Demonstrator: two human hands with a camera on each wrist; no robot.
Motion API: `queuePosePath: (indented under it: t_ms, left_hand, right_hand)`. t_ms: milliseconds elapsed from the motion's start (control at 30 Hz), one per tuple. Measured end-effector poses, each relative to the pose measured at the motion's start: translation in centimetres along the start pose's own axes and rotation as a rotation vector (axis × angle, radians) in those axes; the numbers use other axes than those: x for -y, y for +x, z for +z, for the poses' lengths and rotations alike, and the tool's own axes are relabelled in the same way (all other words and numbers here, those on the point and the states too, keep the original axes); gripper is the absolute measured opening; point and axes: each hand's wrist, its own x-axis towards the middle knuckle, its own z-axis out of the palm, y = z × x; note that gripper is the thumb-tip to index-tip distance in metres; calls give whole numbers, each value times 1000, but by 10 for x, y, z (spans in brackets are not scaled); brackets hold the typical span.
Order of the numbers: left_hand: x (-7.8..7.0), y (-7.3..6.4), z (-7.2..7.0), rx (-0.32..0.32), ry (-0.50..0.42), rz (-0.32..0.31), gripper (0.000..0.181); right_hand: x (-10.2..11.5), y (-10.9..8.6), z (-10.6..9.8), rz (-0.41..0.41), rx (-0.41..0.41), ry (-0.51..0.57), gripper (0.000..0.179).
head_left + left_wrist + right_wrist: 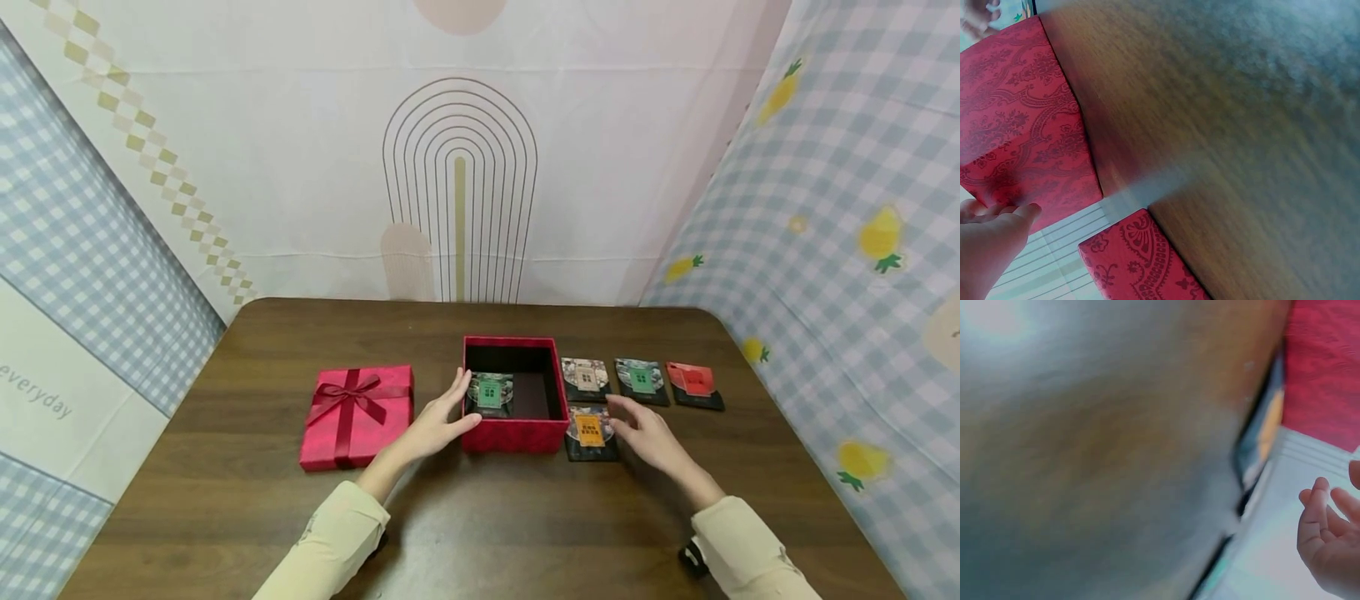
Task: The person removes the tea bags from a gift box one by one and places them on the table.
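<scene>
A red patterned box (pixel 514 437) stands without its lid in mid-table, with a green-labelled packet (pixel 491 393) inside at its left. My left hand (pixel 438 421) rests on the box's left side, fingers extended along that wall and thumb near the front corner; the left wrist view shows the thumb against the red box wall (pixel 1035 119). Just right of the box lies an orange-labelled packet (pixel 591 433). Over its right edge hovers my right hand (pixel 651 435), fingers loosely bent. In the right wrist view, the right hand (pixel 1332 540) has nothing between its fingers.
Behind the orange packet lie a beige-labelled packet (pixel 586 380), another green-labelled packet (pixel 642 382) and a red-labelled packet (pixel 695 384) in a row. A red lid with a ribbon bow (pixel 358 417) sits left of the box on the wooden table (pixel 480 533). Patterned cloths (pixel 315 167) hang around.
</scene>
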Motion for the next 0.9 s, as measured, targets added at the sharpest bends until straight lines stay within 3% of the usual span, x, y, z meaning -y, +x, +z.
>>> queuePosePath:
  t_ms: [333, 600, 900]
  left_hand:
    - [0, 0, 1, 1, -8, -2, 72]
    - [-1, 0, 0, -1, 0, 1, 72]
    - [-1, 0, 1, 1, -8, 6, 72]
  right_hand:
    - [43, 22, -9, -105, -122, 184, 42]
    - [79, 38, -3, -150, -90, 284, 43]
    - [115, 61, 24, -245, -63, 322, 37]
